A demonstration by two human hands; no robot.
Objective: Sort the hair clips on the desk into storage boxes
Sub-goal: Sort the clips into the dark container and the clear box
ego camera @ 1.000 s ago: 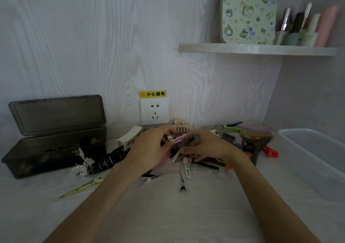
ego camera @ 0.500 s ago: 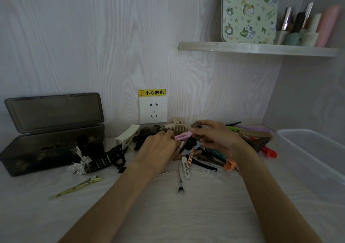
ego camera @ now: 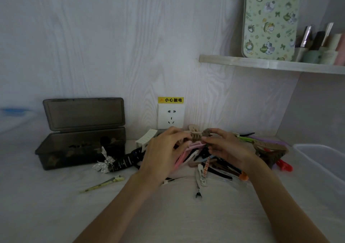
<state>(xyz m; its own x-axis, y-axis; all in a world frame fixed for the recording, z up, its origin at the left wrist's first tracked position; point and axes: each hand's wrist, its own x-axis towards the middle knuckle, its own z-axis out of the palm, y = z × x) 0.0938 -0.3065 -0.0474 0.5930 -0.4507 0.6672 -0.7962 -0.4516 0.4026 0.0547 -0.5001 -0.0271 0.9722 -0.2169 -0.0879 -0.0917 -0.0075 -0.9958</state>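
Note:
A pile of hair clips (ego camera: 216,166) in many colours lies on the desk below the wall socket. My left hand (ego camera: 164,153) grips a bundle of pink hair clips (ego camera: 194,146) just above the pile. My right hand (ego camera: 226,149) meets it from the right and pinches a small brown clip (ego camera: 206,132) at its fingertips, with the thumb at the pink bundle's end. A beige claw clip (ego camera: 195,133) sits just behind both hands. The dark storage box (ego camera: 56,149) stands open at the left. The clear storage box (ego camera: 321,160) stands at the right edge.
Left of the pile lie a white claw clip (ego camera: 146,140), a black claw clip (ego camera: 127,160), a silver bow clip (ego camera: 105,163) and a yellow-green clip (ego camera: 104,183). A big brown claw clip (ego camera: 270,148) and a red clip (ego camera: 283,165) lie right. A shelf (ego camera: 270,66) juts out above.
Both hands have lifted slightly off the pile and come together at the pink clips. The view has shifted, so the dark box and pile sit further right in it.

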